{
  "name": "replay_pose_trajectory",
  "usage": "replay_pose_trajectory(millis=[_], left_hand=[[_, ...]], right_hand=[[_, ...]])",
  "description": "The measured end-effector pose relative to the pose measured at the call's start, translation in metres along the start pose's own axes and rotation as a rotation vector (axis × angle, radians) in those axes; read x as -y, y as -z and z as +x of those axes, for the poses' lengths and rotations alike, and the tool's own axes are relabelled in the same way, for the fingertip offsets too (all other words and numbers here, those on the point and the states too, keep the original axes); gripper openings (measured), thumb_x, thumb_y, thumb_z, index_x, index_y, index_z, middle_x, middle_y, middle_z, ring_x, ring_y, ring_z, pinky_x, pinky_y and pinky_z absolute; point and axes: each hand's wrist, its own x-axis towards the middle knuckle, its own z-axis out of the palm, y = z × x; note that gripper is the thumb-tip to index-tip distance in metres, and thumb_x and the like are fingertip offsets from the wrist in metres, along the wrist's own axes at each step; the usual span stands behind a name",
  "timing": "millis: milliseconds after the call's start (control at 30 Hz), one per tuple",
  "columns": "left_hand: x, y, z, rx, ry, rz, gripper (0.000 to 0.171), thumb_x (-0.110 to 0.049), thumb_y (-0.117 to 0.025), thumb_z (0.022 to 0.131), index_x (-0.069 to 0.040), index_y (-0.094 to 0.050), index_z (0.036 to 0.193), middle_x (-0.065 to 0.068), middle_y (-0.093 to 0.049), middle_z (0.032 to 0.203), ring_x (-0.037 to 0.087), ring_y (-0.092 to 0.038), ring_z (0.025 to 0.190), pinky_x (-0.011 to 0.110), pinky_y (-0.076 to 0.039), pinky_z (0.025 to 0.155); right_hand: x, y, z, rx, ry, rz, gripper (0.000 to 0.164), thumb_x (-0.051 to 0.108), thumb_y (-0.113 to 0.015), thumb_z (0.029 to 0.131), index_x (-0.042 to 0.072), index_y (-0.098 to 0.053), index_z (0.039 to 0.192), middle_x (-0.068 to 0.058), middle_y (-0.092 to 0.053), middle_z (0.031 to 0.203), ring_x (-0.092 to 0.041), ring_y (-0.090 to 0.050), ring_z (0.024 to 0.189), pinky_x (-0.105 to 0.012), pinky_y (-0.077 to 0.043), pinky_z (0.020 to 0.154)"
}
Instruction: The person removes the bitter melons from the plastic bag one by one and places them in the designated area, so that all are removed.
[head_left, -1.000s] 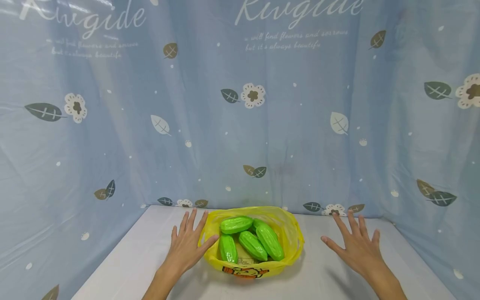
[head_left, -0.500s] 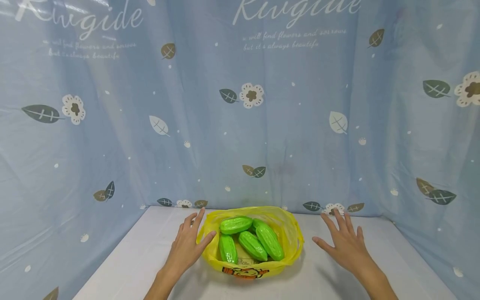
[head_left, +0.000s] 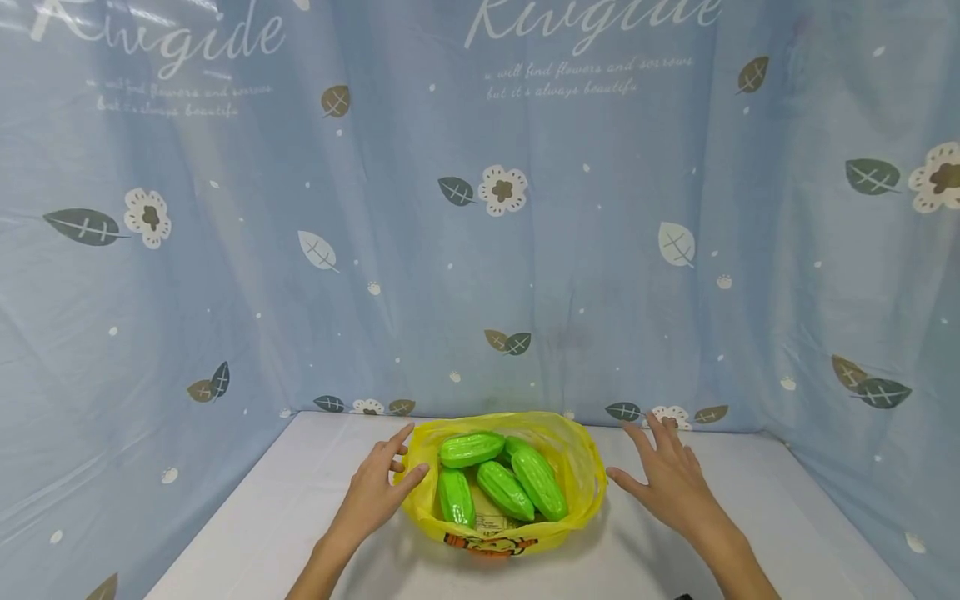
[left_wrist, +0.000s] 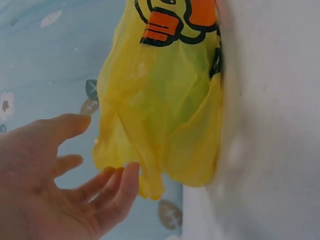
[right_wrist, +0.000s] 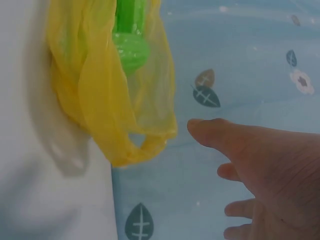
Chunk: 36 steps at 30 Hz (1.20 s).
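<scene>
A yellow plastic bag (head_left: 491,542) with an orange and black print stands with its mouth spread on the white table. Several shiny green, ridged, cucumber-like vegetables (head_left: 506,490) lie inside. My left hand (head_left: 375,492) is at the bag's left side, fingers loosely bent; in the left wrist view its fingertips (left_wrist: 131,172) overlap the bag's handle end, and contact cannot be told. On the other side my right hand (head_left: 671,483) is held with its thumb towards the bag's right rim. The right wrist view shows a gap between that thumb (right_wrist: 215,132) and the bag's handle loop (right_wrist: 135,155).
The white table (head_left: 255,533) reaches back to a blue curtain (head_left: 480,250) with leaf and flower prints, which also closes in both sides. A paper label (head_left: 492,522) shows in the bag's bottom. A small dark object (head_left: 682,597) just enters at the lower edge.
My right hand has moved left, closer to the bag. My left hand's fingers have bent and drawn in beside the bag's left edge. The bag and the green vegetables stay put.
</scene>
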Motion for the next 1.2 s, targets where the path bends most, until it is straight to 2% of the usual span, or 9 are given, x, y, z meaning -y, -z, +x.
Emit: replay_pose_trajectory(millis=[167,267,400,667,1000,1200], left_hand=[[0.004,-0.003,0.001,0.03,0.003,-0.044,0.063,-0.034,-0.073,0.088,-0.021,-0.049,0.145,0.007,-0.063,0.11,0.012,-0.063,0.087,0.036,-0.049,0.076],[0.005,-0.004,0.001,0.055,0.025,-0.126,0.062,-0.028,-0.074,0.087,-0.019,-0.051,0.144,0.011,-0.061,0.11,0.014,-0.063,0.087,0.029,-0.054,0.067],[0.005,-0.005,0.001,0.09,0.063,-0.234,0.059,-0.018,-0.075,0.086,-0.013,-0.053,0.141,0.015,-0.06,0.112,0.018,-0.065,0.089,0.021,-0.054,0.052],[0.007,-0.008,0.002,0.086,0.06,-0.2,0.052,-0.008,-0.074,0.084,-0.009,-0.06,0.134,0.013,-0.064,0.117,0.021,-0.066,0.095,0.018,-0.053,0.064],[0.014,-0.013,0.004,0.09,0.116,-0.337,0.053,-0.001,-0.07,0.086,-0.006,-0.056,0.137,0.017,-0.061,0.119,0.024,-0.067,0.096,0.022,-0.056,0.064],[0.016,-0.015,0.005,0.074,0.095,-0.333,0.053,0.0,-0.069,0.087,-0.006,-0.056,0.137,0.019,-0.06,0.126,0.025,-0.068,0.1,0.021,-0.057,0.069]], right_hand=[[0.01,-0.001,0.002,0.0,0.03,0.024,0.072,0.05,-0.068,0.087,0.015,-0.044,0.146,-0.029,-0.027,0.155,-0.056,-0.025,0.14,-0.078,-0.033,0.094],[0.015,-0.002,0.005,-0.007,0.053,0.043,0.073,0.05,-0.068,0.087,0.015,-0.044,0.146,-0.028,-0.031,0.154,-0.053,-0.03,0.138,-0.077,-0.037,0.091],[0.018,-0.007,0.009,-0.003,0.058,0.062,0.072,0.049,-0.068,0.088,0.016,-0.043,0.147,-0.026,-0.037,0.151,-0.051,-0.036,0.136,-0.076,-0.038,0.09],[0.027,-0.014,0.014,0.016,0.072,0.114,0.068,0.045,-0.068,0.089,0.017,-0.044,0.146,-0.021,-0.044,0.146,-0.049,-0.048,0.126,-0.071,-0.043,0.089],[0.041,-0.02,0.017,0.072,0.058,0.21,0.067,0.042,-0.07,0.088,0.02,-0.044,0.146,-0.016,-0.046,0.143,-0.039,-0.052,0.125,-0.062,-0.05,0.09],[0.048,-0.025,0.019,0.08,0.049,0.245,0.069,0.039,-0.072,0.088,0.019,-0.043,0.147,-0.015,-0.048,0.142,-0.039,-0.053,0.125,-0.061,-0.049,0.093]])
